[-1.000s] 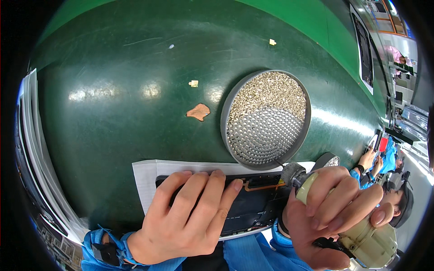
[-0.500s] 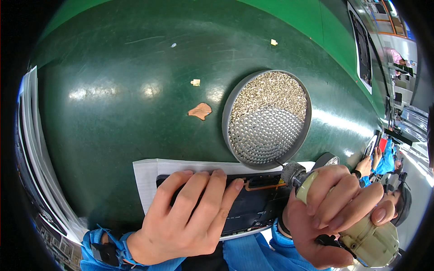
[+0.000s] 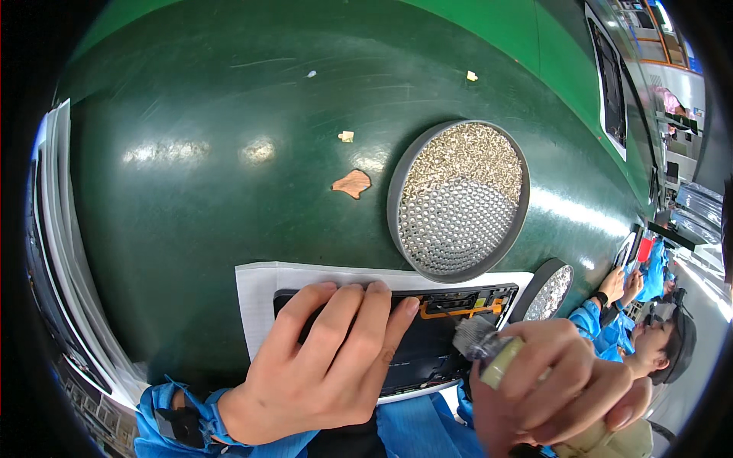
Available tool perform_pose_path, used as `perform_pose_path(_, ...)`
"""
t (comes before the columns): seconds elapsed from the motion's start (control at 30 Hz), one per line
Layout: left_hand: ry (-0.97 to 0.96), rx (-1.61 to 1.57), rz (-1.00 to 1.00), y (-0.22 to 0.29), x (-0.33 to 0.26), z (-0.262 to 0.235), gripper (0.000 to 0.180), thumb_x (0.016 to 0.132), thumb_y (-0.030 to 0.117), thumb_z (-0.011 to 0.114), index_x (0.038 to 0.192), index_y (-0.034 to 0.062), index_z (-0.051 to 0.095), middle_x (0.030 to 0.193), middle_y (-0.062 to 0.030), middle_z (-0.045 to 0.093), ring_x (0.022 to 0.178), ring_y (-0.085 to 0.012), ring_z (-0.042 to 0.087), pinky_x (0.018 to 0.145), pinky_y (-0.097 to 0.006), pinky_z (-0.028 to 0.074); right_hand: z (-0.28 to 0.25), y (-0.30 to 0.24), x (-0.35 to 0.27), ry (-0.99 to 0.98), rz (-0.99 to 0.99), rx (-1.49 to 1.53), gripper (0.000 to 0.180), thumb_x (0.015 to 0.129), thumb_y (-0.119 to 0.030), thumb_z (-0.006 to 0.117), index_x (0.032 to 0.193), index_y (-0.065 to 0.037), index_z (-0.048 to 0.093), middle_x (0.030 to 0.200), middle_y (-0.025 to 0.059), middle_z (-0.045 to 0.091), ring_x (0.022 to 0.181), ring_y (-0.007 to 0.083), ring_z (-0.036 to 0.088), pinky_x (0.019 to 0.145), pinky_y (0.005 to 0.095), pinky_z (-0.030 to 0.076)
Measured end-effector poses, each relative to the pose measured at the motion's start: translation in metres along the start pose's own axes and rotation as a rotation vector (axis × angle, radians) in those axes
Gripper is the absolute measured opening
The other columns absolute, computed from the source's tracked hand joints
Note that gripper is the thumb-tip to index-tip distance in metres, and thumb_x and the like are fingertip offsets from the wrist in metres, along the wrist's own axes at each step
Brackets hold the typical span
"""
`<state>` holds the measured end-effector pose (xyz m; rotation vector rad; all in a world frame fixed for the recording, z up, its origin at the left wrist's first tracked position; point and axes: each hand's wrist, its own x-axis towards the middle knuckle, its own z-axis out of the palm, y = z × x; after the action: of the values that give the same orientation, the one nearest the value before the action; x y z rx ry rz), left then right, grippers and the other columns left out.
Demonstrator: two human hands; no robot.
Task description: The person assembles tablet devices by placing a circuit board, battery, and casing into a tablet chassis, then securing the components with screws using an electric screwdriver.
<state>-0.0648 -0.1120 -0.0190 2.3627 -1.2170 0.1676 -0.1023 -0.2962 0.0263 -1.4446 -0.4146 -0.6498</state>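
Observation:
An opened black tablet point(image 3: 418, 343) lies on a white sheet point(image 3: 256, 294) at the table's near side, with an orange ribbon cable along its far edge. My left hand point(image 3: 324, 362) lies across its left part, fingertips bent over the far edge, holding it. An electric screwdriver point(image 3: 500, 362) with a knurled metal nose is wrapped in my right hand point(image 3: 565, 382). The nose is over the right part of the tablet, blurred by motion; I cannot tell whether the bit touches it. Just beyond stands a round grey tray point(image 3: 458, 221) of holes, with small brass-coloured screws point(image 3: 466, 156) heaped at its far side.
Right of the sheet, a smaller round dish point(image 3: 551, 290) holds silvery bits. A brown scrap point(image 3: 352, 184) and pale yellow tabs point(image 3: 346, 137) lie on the green table point(image 3: 206, 214). Stacked panels point(image 3: 57, 244) stand at the left. A co-worker point(image 3: 649, 336) sits at the right.
My right hand has brought the screwdriver from the tray's near rim left and down over the tablet. My left hand keeps its place on the tablet. The view has shifted slightly.

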Motion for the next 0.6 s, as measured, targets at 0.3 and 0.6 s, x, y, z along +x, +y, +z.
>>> perform_pose_path(0.3, 0.013, -0.007, -0.007, 0.016, -0.001, 0.000, 0.038, 0.079, 0.018, 0.072, 0.115, 0.0121, 0.083, 0.122, -0.0107, 0.063, 0.108, -0.0273, 0.060, 0.088, -0.042, 0.054, -0.019, 0.010, -0.021, 0.064, -0.071, 0.211, 0.043, 0.086, -0.013, 0.076, 0.107, 0.000, 0.041, 0.078, 0.0067, 0.060, 0.049, 0.0160, 0.058, 0.038, 0.0249, 0.042)
perform_pose_path(0.6, 0.042, -0.009, -0.016, 0.021, -0.001, 0.005, 0.035, 0.079, 0.018, 0.074, 0.112, 0.0116, 0.083, 0.122, -0.0105, 0.064, 0.108, -0.0272, 0.061, 0.089, -0.041, 0.055, -0.007, 0.012, -0.009, -0.045, -0.118, 0.033, 0.069, 0.095, -0.035, 0.080, 0.141, -0.004, 0.038, 0.088, 0.0046, 0.055, 0.060, 0.0135, 0.052, 0.044, 0.0262, 0.041)
